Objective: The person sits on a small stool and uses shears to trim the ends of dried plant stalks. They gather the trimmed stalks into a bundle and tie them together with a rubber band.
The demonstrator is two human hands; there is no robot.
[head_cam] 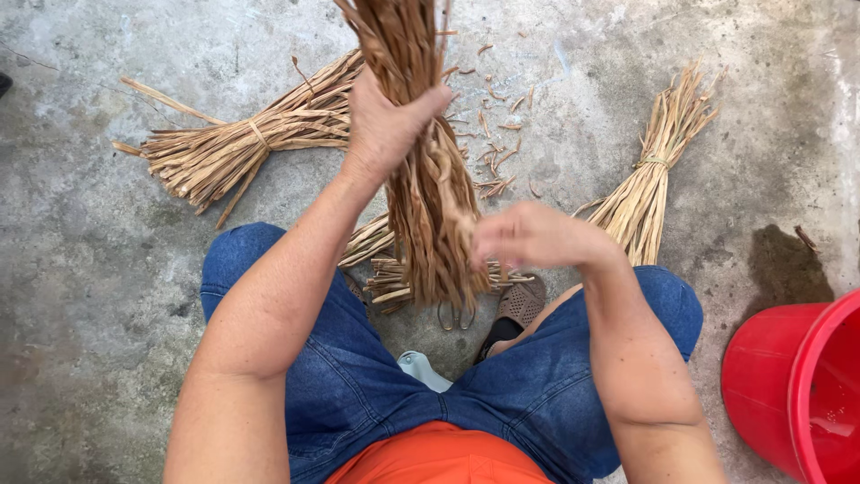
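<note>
Head view: left hand (385,125) clenches the straw bunch (430,179) upright over the floor (90,296) so right hand's (528,235) fingers pinch its loose strands.

I see left hand (387,121) gripping upright straw bundle (430,193) at 12, right hand (528,237) pinching its strands. Tied bundles (235,143) at 10 and 2, red bucket (800,390) at 4.

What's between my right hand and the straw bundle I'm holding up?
Nothing visible. The right hand is at the lower strands of the bundle, which the left hand grips higher up. The picture is blurred there, so whether the fingers actually pinch a strand cannot be told.
</note>
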